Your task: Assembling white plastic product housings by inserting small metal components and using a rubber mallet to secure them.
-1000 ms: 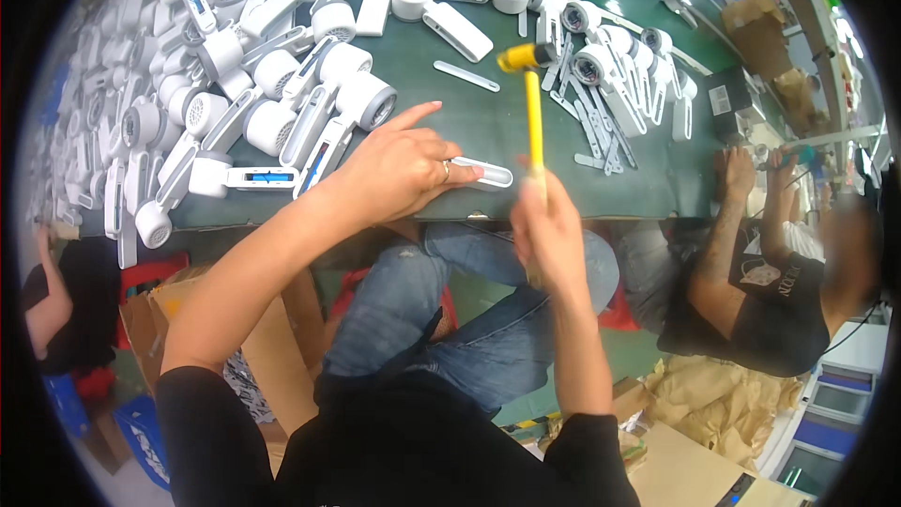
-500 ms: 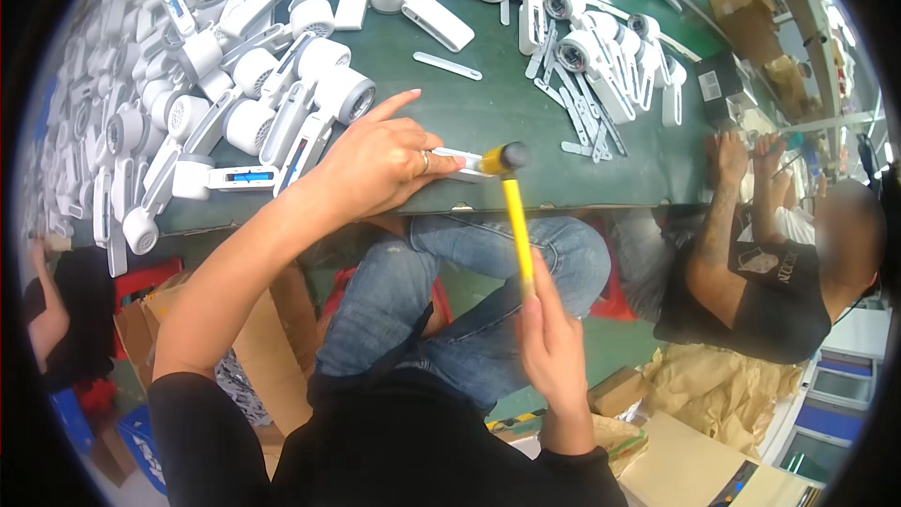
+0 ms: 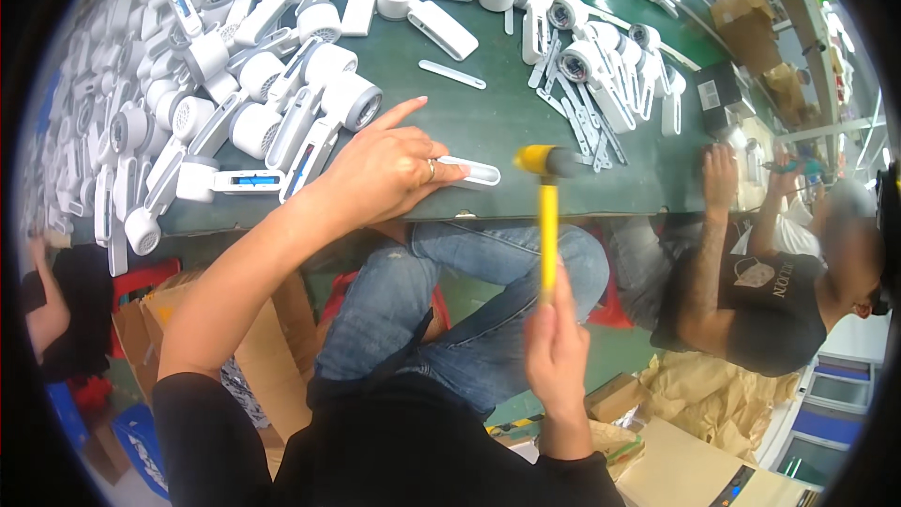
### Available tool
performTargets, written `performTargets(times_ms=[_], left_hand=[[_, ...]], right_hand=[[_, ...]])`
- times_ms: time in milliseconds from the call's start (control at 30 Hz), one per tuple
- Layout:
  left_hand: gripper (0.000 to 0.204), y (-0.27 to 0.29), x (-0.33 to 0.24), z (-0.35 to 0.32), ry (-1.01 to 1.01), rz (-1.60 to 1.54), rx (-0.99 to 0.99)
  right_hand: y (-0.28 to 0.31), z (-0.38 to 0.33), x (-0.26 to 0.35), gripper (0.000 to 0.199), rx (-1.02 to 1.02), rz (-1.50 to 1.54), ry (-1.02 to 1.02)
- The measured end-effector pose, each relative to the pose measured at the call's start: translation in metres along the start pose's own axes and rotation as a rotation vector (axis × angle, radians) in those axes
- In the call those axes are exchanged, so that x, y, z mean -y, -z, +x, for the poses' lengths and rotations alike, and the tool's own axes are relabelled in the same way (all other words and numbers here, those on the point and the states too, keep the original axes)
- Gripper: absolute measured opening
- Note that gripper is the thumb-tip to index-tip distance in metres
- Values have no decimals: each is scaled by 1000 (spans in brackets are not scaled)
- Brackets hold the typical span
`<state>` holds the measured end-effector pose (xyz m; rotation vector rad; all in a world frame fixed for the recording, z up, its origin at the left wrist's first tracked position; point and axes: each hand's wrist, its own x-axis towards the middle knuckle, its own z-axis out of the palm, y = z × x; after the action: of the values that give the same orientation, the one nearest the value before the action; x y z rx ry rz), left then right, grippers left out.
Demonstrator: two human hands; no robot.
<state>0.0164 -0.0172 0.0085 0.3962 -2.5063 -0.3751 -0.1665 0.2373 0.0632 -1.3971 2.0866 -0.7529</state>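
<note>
My left hand [image 3: 392,169] lies over a long white plastic part with a rounded end [image 3: 482,174] and holds it down near the table's front edge. Its index finger is raised, while the other fingers are bent onto the part, hiding most of it. In my right hand [image 3: 556,347] is a mallet with a yellow handle [image 3: 549,235]. The mallet's yellow-and-black head [image 3: 545,161] hangs to the right of the white part, apart from it.
White handheld devices with round heads [image 3: 253,130] crowd the green table's [image 3: 450,122] left side. A loose white strip [image 3: 452,74] lies beyond my left hand. Thin strips [image 3: 587,122] and more devices are piled right of centre. A co-worker [image 3: 751,291] sits at right. Cardboard boxes [image 3: 267,347] stand below.
The mallet head has moved right, away from the end of the white part, and that end now shows fully. My left hand stays nearly in place. The co-worker's arm has shifted.
</note>
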Motion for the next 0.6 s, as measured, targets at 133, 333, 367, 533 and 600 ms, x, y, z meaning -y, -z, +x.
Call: performTargets(times_ms=[133, 333, 367, 533, 600], left_hand=[[27, 3, 2, -1, -1, 10, 13], [25, 1, 3, 2, -5, 24, 1], [25, 1, 2, 3, -8, 9, -6], [28, 5, 4, 8, 57, 0, 8], [30, 12, 5, 24, -144, 74, 128]], right_hand=[[12, 1, 11, 54, 55, -23, -62], [-2, 3, -7, 51, 32, -79, 19], [-2, -3, -6, 50, -25, 31, 31], [-1, 8, -12, 51, 67, 75, -107], [2, 0, -13, 50, 27, 262, -180]])
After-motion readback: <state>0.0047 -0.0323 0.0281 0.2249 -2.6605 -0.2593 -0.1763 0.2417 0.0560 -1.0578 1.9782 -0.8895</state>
